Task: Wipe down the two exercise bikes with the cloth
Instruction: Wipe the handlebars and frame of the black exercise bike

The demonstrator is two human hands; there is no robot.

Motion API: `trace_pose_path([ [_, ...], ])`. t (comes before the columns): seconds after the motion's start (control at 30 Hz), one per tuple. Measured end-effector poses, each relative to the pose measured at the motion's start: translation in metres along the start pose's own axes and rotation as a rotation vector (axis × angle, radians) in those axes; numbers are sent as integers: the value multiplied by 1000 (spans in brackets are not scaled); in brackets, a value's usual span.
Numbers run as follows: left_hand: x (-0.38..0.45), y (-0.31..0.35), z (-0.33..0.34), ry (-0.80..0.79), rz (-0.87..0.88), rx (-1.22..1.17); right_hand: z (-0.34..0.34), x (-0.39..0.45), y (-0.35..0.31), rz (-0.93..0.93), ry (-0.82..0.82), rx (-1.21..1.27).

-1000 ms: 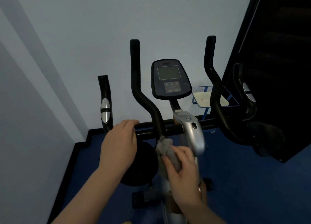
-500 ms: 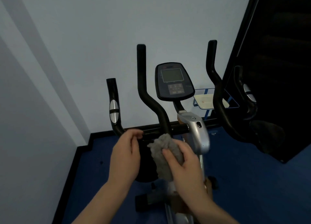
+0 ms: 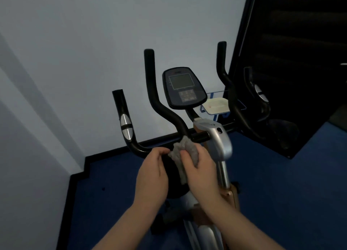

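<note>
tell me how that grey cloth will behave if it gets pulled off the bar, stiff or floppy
Probably floppy: the grey cloth bunches into folds where the right hand grips it, and its free end hangs down. It looks light for its size, held by fingers alone. Its fuzzy surface likely drags on the handlebar rather than slipping.

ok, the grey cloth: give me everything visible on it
The cloth is grey, soft and fuzzy-looking, bunched into a crumpled wad with a tail hanging down beneath. The right hand grips it, thumb on its front, pressing its top against the black handlebar crossbar near where the inner upright joins it. The left hand meets the cloth's left edge with its fingertips; whether it pinches the fabric is unclear. No print or label shows.
</note>
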State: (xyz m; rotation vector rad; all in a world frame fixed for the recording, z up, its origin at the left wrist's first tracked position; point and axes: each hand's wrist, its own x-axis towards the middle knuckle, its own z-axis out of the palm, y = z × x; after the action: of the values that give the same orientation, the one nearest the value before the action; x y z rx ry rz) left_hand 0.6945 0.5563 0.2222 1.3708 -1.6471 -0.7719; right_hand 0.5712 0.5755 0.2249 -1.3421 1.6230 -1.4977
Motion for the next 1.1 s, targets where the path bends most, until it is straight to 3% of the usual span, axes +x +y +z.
trace_pose_path([
  [0.1, -2, -1, -3, -24, 30, 15, 4, -26, 10, 11, 117, 62],
  [0.27, 5, -1, -6, -75, 32, 83, -18, -37, 19, 75, 18, 110],
  [0.37, 18, 6, -10, -54, 89, 81, -38, -11, 10, 8, 123, 135],
  [0.47, 35, 22, -6, -14, 151, 91, -50, 32, 8, -26, 196, -75],
  [0.63, 44, 30, 4, -30, 131, 259, -32, 80, 12, -191, 35, -604],
  [0.83, 22, 23, 0, 115, 133, 326, -45, 59, 34, -357, -19, -497],
  [1.0, 18, 18, 1, 239, 72, 238, -57, 90, 4, -335, -119, -316],
  [1.1, 17, 18, 1, 337, 61, 194, -29, 94, -13, -476, -289, -460],
])
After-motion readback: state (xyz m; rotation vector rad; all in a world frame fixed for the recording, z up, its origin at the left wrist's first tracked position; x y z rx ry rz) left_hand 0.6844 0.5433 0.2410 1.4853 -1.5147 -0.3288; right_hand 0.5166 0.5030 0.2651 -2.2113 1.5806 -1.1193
